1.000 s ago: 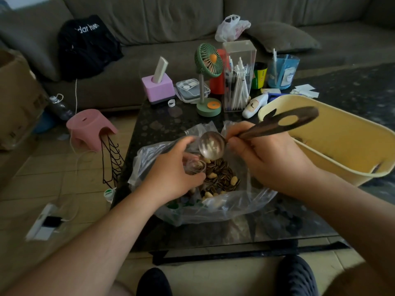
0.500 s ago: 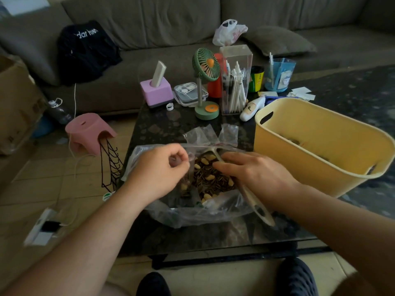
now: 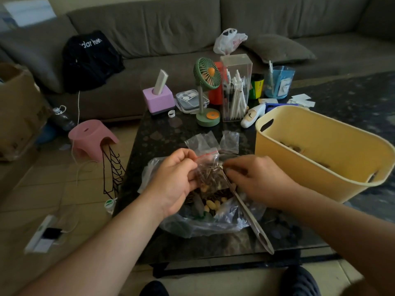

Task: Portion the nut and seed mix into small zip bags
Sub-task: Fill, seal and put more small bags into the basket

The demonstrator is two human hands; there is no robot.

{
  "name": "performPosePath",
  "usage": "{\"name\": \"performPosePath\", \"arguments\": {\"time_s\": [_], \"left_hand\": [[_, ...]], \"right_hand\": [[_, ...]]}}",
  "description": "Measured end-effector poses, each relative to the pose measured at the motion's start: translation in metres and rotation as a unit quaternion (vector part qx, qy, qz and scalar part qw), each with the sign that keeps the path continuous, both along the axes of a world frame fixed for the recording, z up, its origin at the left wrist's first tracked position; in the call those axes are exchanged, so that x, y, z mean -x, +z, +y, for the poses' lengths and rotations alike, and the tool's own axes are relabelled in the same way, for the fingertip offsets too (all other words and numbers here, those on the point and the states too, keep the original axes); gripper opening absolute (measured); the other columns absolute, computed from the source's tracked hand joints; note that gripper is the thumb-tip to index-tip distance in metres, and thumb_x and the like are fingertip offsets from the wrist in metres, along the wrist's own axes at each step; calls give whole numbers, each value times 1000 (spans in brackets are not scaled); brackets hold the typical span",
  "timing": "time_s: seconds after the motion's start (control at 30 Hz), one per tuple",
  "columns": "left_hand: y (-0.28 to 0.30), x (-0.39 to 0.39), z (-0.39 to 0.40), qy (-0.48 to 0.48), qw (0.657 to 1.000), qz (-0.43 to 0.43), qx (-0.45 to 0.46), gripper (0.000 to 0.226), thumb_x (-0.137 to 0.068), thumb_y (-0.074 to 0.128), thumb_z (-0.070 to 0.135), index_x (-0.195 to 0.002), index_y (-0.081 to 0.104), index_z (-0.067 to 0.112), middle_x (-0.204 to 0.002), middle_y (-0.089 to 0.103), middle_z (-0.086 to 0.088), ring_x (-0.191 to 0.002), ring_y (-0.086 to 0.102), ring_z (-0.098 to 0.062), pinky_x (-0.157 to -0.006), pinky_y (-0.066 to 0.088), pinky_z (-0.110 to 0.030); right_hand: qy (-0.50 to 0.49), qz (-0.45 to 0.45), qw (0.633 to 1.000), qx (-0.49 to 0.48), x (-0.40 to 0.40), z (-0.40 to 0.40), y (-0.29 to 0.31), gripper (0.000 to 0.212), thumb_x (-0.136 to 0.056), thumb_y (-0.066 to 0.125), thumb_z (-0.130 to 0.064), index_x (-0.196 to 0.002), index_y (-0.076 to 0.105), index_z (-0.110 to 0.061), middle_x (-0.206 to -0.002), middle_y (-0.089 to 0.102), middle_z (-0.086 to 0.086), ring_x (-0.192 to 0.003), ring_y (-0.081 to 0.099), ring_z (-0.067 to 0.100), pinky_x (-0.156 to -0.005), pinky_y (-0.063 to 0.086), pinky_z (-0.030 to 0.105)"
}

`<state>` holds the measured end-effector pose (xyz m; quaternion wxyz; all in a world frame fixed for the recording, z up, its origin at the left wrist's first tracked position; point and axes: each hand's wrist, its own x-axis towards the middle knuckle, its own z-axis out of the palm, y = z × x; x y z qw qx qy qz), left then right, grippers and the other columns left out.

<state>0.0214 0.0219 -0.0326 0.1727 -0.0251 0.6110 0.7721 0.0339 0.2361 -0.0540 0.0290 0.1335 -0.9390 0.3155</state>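
My left hand (image 3: 171,180) pinches the filled zip bag (image 3: 210,171) over the mix (image 3: 210,200) on the dark table (image 3: 171,133), sofa (image 3: 192,28) behind. My right hand (image 3: 259,180) curls at the bag's edge; its grip is hidden.

Both hands' grip on small zip bag (image 3: 208,167) above open nut mix bag (image 3: 205,221), spoon (image 3: 248,212) alongside.

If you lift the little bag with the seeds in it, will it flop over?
Probably yes. The small zip bag is thin clear plastic, already crumpled where the left hand pinches it, so it likely sags. The seeds sit low inside, so the bottom should hang heavy. Its red-striped top looks unsealed; tipping might spill.
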Motion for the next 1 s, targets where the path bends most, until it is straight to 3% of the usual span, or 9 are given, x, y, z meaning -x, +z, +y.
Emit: {"name": "performPosePath", "arguments": {"time_s": [0.07, 0.13, 0.23, 0.37, 0.53, 0.63, 0.73, 0.9, 1.0], "left_hand": [[0, -1, 0, -14, 1000, 5, -6, 26, -107, 37, -5, -100, 52, 15, -113, 79, -16, -102, 75, -25, -85, 61, -44], [-1, -2, 2, -29, 1000, 5, -5, 25, -107, 40, -4, -100, 54, 15, -116, 77, -19, -103, 74, -26, -84, 60, -39], [-4, -4, 6, -39, 999, 7, -19, 25, -104, 45, -6, -112, 57, 15, -123, 75, -19, -108, 73, -29, -91, 59, -41], [-14, -8, 8, -44, 999, 14, -12, 55, -92, 70, -6, -135, 55, 24, -121, 77, -12, -114, 74, -26, -96, 60, -41], [-22, -12, 17, -53, 998, -21, 9, 53, -77, 80, 14, -129, 67, 13, -120, 78, -11, -112, 76, -24, -87, 62, -33], [-23, -11, 16, -40, 998, 8, 46, 40, -86, 79, 7, -124, 69, 17, -116, 79, -6, -112, 75, -23, -85, 60, -31], [-23, -11, 15, -47, 997, 8, 68, 39, -88, 80, 4, -123, 68, 18, -113, 80, -8, -109, 76, -26, -80, 59, -30], [-20, -11, 13, -66, 997, 3, 30, 58, -70, 84, 8, -126, 69, 10, -119, 78, -12, -116, 74, -27, -102, 57, -41], [-20, -9, 9, -84, 996, -31, -24, 59, -71, 78, 0, -129, 66, 5, -121, 77, -17, -112, 75, -30, -98, 61, -39]], "right_hand": [[-23, -122, 974, 191, -4, -10, 11, 24, -99, 65, -48, -122, 67, -42, -103, 75, -13, -87, 71, -2, -79, 60, 22], [-15, -172, 945, 279, -5, -16, 14, 30, -92, 73, -47, -120, 69, -37, -108, 77, -7, -98, 74, 6, -90, 62, 33], [-41, -159, 940, 298, -8, -21, 12, 20, -89, 81, -30, -107, 74, -33, -99, 79, -6, -92, 76, 9, -86, 64, 33], [-75, -129, 924, 351, -9, -21, 11, 12, -92, 78, -20, -104, 76, -23, -91, 78, 6, -78, 74, 13, -71, 61, 27], [-73, -160, 880, 442, -8, -20, 13, 15, -94, 73, -10, -109, 73, -10, -95, 78, 10, -88, 78, 22, -75, 64, 32], [-49, -221, 873, 432, -9, -19, 12, 24, -88, 78, -14, -111, 72, -8, -96, 78, 12, -85, 77, 23, -75, 62, 30], [-49, -236, 873, 424, -9, -16, 11, 25, -86, 80, -17, -107, 74, -5, -100, 76, 21, -84, 75, 25, -81, 62, 37], [-37, -275, 855, 438, -7, -9, 11, 47, -74, 86, -24, -116, 73, -6, -115, 69, 33, -94, 69, 35, -98, 54, 56], [-30, -311, 836, 451, -6, -8, 13, 48, -76, 85, -24, -120, 73, -9, -108, 70, 26, -88, 67, 29, -80, 59, 44]]}}
